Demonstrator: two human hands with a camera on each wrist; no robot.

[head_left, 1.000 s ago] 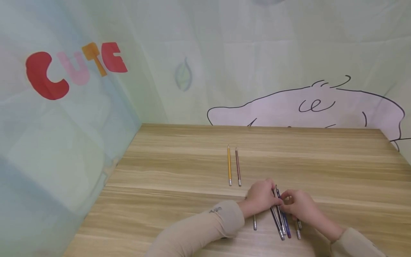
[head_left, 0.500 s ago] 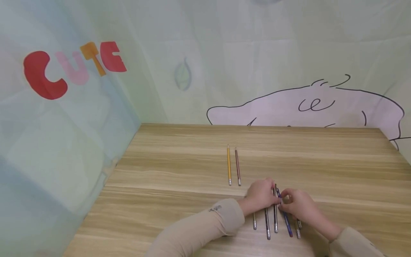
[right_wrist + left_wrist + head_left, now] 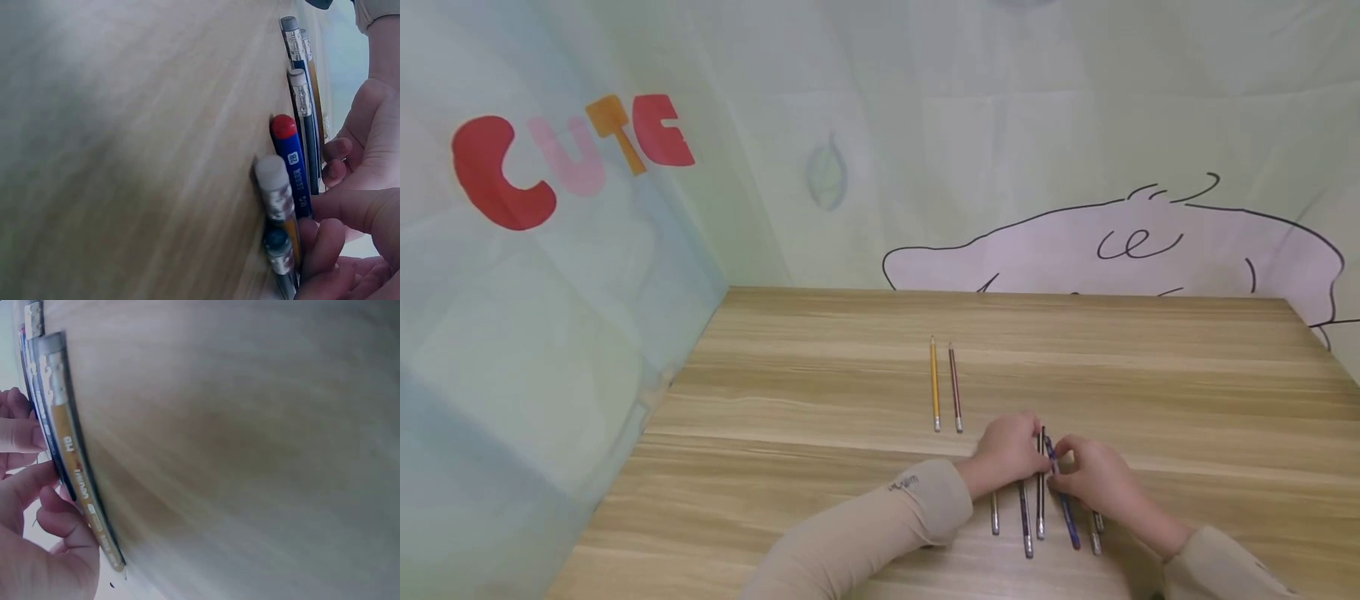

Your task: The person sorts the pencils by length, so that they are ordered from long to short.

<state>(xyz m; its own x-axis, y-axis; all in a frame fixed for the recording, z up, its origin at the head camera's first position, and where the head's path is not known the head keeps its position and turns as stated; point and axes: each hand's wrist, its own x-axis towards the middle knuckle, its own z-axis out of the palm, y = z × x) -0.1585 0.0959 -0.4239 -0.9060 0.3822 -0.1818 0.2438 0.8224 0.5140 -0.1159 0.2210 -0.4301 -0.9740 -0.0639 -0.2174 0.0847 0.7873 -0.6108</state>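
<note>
On the table, my left hand (image 3: 1009, 450) pinches a black pencil (image 3: 1041, 510) near its far end with thumb and forefinger. Right beside it, my right hand (image 3: 1103, 477) has thumb and curled fingers at a blue pencil (image 3: 1071, 523), whose red end (image 3: 284, 127) shows in the right wrist view. Another dark pencil (image 3: 1026, 525) lies partly under the left hand. Left of that is a yellow pencil (image 3: 74, 450) with a grey eraser, its upper part hidden by the hand in the head view. Two more eraser-tipped pencils (image 3: 275, 181) lie beneath the right hand.
Farther back on the wood-grain table (image 3: 820, 367) lie a yellow pencil (image 3: 935, 383) and a dark red pencil (image 3: 955, 387), side by side with points away. A printed cloth backdrop (image 3: 820, 100) rises along the table's back and left edges.
The pencils bunched between my hands have spread apart: one dark pencil has shifted left, the black one slightly left and straighter. Both hands stay almost in place.
</note>
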